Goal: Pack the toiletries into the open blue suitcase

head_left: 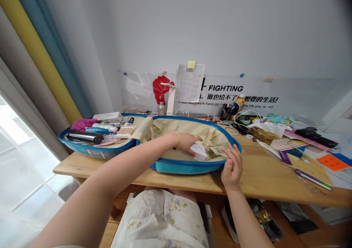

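A blue suitcase (192,167) with a beige lining lies opened flat on the wooden desk. Inside its right half, my left hand (187,143) is closed on a small white box-like item (200,153) with a thin dark line on it. Part of that item is hidden by the fingers. My right hand (232,167) grips the suitcase's right front rim, its fingers reaching over the edge. Beige straps (210,136) lie in the same half.
The suitcase's left half holds a black cylinder (85,137), a pink bag (83,124), a white box (107,116) and tubes. Papers, pens and an orange card (333,162) clutter the wooden desk (255,174) on the right. A white lamp (171,100) stands behind.
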`<state>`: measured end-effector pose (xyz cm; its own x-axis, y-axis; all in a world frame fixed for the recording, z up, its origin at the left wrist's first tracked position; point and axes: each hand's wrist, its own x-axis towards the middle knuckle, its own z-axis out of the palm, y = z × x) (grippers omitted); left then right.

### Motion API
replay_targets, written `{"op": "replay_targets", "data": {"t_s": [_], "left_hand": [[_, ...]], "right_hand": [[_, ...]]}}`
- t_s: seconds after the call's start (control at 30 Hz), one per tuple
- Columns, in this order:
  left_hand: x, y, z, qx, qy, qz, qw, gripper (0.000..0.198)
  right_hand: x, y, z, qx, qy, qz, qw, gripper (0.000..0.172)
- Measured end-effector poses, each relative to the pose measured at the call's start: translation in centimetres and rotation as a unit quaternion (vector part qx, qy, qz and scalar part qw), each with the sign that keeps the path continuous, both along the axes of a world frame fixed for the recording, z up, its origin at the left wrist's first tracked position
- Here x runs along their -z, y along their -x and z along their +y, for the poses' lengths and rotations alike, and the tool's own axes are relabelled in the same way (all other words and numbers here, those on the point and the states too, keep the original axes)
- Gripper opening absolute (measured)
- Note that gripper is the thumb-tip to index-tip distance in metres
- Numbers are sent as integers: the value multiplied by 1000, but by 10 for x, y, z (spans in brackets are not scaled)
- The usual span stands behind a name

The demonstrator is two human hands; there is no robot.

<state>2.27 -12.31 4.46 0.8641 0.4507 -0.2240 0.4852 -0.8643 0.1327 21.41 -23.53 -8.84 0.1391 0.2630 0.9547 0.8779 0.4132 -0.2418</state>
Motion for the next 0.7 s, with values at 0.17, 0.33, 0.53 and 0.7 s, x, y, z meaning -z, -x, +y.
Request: {"op": "replay_targets", "data": {"t_s": [0.17, 0.33, 0.53, 0.7], "left_hand": [[23, -42, -10, -26, 14, 31, 999, 84], [31, -50, -14, -41, 31, 1, 999, 80], [33, -51, -14, -32, 75, -17, 997, 75], [37, -51, -10, -12, 78, -20, 997, 67]], "right_hand": [[0, 0, -1, 7, 6, -5, 1000, 39], [2, -1, -1, 0, 4, -1, 1000, 41], [2, -2, -2, 15, 21, 5, 1000, 42], [2, -2, -2, 5, 18, 3, 1000, 40]]}}
